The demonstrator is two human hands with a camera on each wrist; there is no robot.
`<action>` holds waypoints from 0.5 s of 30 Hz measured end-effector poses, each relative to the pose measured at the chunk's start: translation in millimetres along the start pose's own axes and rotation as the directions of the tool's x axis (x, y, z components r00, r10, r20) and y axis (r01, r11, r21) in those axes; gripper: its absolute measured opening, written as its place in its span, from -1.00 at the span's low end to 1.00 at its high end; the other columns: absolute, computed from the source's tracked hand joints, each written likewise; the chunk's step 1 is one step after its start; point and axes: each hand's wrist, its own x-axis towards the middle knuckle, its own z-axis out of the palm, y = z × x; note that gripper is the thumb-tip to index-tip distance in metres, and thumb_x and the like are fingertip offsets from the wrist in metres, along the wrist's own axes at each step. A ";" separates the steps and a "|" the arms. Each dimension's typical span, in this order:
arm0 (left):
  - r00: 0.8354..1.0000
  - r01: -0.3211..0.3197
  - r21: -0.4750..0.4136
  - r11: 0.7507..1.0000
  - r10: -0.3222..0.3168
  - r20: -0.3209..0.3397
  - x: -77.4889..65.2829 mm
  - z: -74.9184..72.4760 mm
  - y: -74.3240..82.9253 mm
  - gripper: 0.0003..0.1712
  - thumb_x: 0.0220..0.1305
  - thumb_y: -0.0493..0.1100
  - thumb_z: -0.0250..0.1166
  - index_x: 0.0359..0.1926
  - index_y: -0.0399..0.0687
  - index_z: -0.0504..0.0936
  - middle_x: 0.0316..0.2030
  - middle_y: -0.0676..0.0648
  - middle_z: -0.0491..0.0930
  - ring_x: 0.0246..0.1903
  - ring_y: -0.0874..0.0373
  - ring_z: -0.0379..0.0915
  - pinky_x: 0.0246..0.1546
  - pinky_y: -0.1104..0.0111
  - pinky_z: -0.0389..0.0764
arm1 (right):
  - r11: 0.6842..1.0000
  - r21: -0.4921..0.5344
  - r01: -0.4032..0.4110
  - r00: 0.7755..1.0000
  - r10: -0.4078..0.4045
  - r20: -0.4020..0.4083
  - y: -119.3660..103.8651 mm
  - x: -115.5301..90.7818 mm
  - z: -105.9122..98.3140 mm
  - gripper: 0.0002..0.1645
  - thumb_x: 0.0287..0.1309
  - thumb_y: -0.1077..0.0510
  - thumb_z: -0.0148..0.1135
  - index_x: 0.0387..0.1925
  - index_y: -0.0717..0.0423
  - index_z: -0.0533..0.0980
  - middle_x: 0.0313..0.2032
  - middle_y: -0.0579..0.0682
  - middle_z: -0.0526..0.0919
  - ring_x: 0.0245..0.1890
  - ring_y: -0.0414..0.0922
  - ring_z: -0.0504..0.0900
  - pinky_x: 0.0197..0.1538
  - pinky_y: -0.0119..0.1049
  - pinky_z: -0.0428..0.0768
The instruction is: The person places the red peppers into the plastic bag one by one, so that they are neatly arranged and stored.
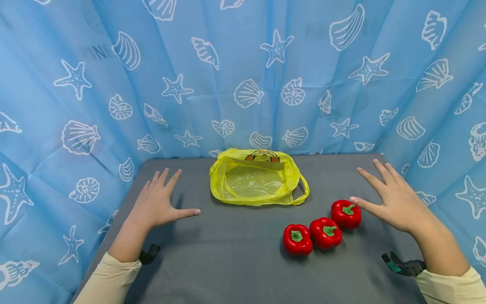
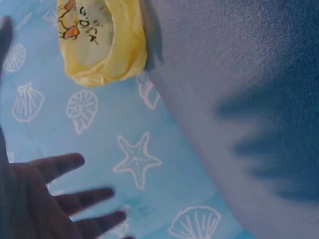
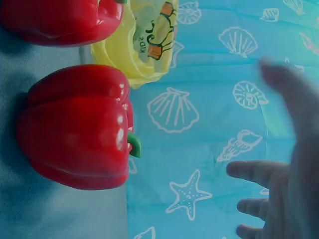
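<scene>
Both hands hover over the table with fingers spread, holding nothing. My left hand (image 1: 157, 204) is at the left, apart from a yellow plastic bag (image 1: 216, 185) that lies with its mouth open at the back middle. On the right, my right hand (image 1: 395, 200) is nearest to a red bell pepper (image 1: 343, 217) with a green stem; its thumb tip overlaps that pepper's edge in the head view. Two more red bell peppers, a middle one (image 1: 322, 236) and a left one (image 1: 295, 242), sit in a slanting row beside it. The right wrist view shows the nearest pepper (image 3: 75, 129) large.
A grey table (image 1: 228, 261) bears everything. Behind it and along both sides hangs a blue curtain (image 1: 243, 50) with white shells and starfish. A loop handle (image 1: 302, 198) of the bag sticks out to the right. Dark straps sit at both wrists.
</scene>
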 end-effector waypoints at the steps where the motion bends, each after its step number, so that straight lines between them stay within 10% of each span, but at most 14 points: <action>1: 1.000 -0.015 -0.014 1.000 0.015 0.000 0.1 0.9 -0.5 0.49 -0.01 0.74 0.33 0.69 -0.07 0.11 0.59 -0.44 0.17 0.54 -0.50 0.12 0.44 -0.43 0.26 | 1.000 0.029 0.006 1.000 -0.006 0.009 -1.2 0.0 -0.4 0.08 0.34 -0.34 0.34 0.67 0.02 0.16 0.67 0.39 -0.13 0.61 0.52 -0.11 0.39 0.70 0.01; 3: 0.999 -0.048 -0.065 0.997 0.048 0.001 0.3 2.8 -1.1 0.34 0.13 0.61 0.38 0.65 -0.14 0.21 0.50 -0.41 0.36 0.44 -0.42 0.36 0.34 -0.35 0.45 | 0.994 0.105 0.024 0.999 -0.026 0.025 -4.0 -1.3 -1.5 -0.01 0.33 -0.25 0.41 0.59 0.09 0.29 0.62 0.39 0.05 0.53 0.49 0.11 0.26 0.66 0.25; 6: 0.997 -0.080 -0.184 0.980 0.081 -0.002 0.6 6.6 -1.7 0.09 0.29 0.37 0.45 0.59 -0.17 0.32 0.40 -0.33 0.52 0.30 -0.30 0.55 0.22 -0.25 0.60 | 0.971 0.226 0.078 0.996 -0.087 0.028 -8.4 -5.2 -1.5 -0.19 0.30 -0.10 0.50 0.47 0.07 0.45 0.49 0.27 0.35 0.39 0.16 0.44 0.34 -0.01 0.59; 10: 0.996 -0.090 -0.320 0.943 0.082 -0.038 1.4 15.4 -0.6 -0.06 0.35 0.24 0.47 0.54 -0.16 0.40 0.35 -0.30 0.57 0.26 -0.26 0.59 0.21 -0.21 0.63 | 0.949 0.292 0.117 0.992 -0.125 0.009 -8.7 -9.5 0.9 -0.28 0.25 0.00 0.55 0.39 -0.01 0.53 0.39 0.13 0.52 0.22 -0.05 0.56 0.08 -0.78 0.35; 15: 0.995 -0.075 -0.393 0.916 0.045 -0.085 4.8 27.9 4.7 -0.15 0.38 0.15 0.46 0.50 -0.20 0.44 0.34 -0.33 0.56 0.28 -0.31 0.55 0.24 -0.22 0.60 | 0.936 0.328 0.124 0.992 -0.128 -0.009 0.9 -16.0 10.6 -0.25 0.20 0.08 0.59 0.39 0.03 0.52 0.36 0.17 0.52 0.23 -0.51 0.42 0.05 -0.81 0.35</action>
